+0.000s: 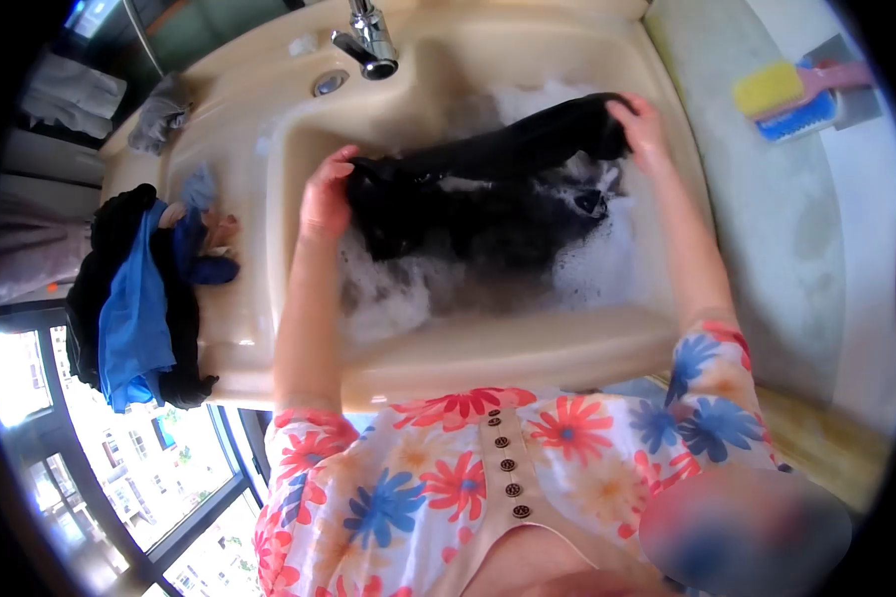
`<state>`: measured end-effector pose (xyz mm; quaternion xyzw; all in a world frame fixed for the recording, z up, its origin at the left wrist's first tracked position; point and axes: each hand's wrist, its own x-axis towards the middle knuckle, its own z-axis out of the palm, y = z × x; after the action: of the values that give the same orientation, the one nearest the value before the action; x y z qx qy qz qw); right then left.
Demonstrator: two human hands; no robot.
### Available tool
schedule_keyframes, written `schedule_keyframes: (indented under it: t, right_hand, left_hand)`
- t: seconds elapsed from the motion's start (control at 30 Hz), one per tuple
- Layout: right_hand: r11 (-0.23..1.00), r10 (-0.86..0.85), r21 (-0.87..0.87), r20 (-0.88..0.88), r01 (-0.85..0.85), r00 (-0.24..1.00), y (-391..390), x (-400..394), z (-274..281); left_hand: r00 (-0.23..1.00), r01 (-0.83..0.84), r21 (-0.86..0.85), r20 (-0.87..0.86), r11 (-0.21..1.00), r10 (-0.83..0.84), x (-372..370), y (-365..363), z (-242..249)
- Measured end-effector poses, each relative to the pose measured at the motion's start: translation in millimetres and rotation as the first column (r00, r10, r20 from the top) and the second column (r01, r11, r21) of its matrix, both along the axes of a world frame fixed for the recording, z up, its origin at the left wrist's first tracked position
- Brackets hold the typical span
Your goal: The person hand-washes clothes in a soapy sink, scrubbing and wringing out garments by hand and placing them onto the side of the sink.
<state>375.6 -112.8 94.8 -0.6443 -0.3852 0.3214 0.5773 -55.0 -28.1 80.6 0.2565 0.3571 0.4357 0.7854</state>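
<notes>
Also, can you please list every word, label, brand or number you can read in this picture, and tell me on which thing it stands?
None: no text can be read anywhere in the head view.
The faucet, the sink and the yellow-and-blue scrub brush show no legible mark.
The black garment held by the left hand and right hand shows no label.

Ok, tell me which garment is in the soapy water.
The black garment stretched between both hands in the sink, foam around it. The other clothes, a dark and blue pile, sit on the sink's left ledge.
</notes>
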Motion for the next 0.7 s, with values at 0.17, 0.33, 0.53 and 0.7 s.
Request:
schedule_keyframes:
  t: [0.17,0.33,0.53,0.7]
  right_hand:
    - [0.920,0.113,-0.377,0.510,0.104,0.853,48.6,-38.4,-141.6]
    - [0.730,0.578,-0.612,0.315,-0.305,0.753,44.8,-84.4,-64.7]
    - [0.791,0.379,-0.562,0.140,-0.242,0.915,68.2,-102.2,-101.9]
    - [0.789,0.525,-0.140,0.660,-0.598,0.537,23.6,-219.3,-40.9]
  left_hand:
    - [0.217,0.373,0.014,-0.974,0.928,-0.073,47.2,-4.5,-107.8]
    - [0.645,0.435,0.018,-0.703,0.900,-0.298,57.7,3.5,-88.0]
    - [0.973,0.213,-0.298,0.149,0.930,-0.175,81.0,-9.9,-52.2]
    - [0.920,0.251,-0.172,0.349,0.953,-0.180,84.0,-5.2,-89.7]
